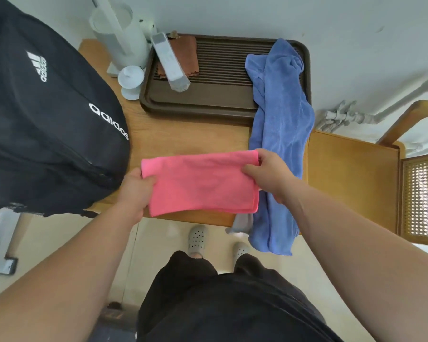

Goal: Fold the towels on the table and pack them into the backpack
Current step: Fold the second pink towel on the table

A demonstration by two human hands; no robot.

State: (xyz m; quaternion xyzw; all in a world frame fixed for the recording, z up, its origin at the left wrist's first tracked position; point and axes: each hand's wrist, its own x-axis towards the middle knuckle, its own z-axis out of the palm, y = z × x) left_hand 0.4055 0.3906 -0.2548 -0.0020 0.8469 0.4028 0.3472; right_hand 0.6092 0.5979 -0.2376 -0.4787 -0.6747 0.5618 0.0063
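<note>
A pink towel (pixel 200 183), folded into a rectangle, hangs over the near part of the wooden table (pixel 183 134). My left hand (pixel 134 193) grips its left upper corner and my right hand (pixel 269 174) pinches its right upper corner. A long blue towel (pixel 279 144) lies unfolded along the table's right side, from the tray down over the near edge. A black backpack (pixel 47 119) stands on the left of the table; I cannot see its opening.
A dark brown slatted tray (pixel 223 77) at the back holds a brown cloth (pixel 185 55) and a grey remote-like bar (pixel 169 62). White cups (pixel 130 80) and a white cylinder (pixel 119 30) stand behind the backpack. A wooden chair (pixel 356 174) is to the right.
</note>
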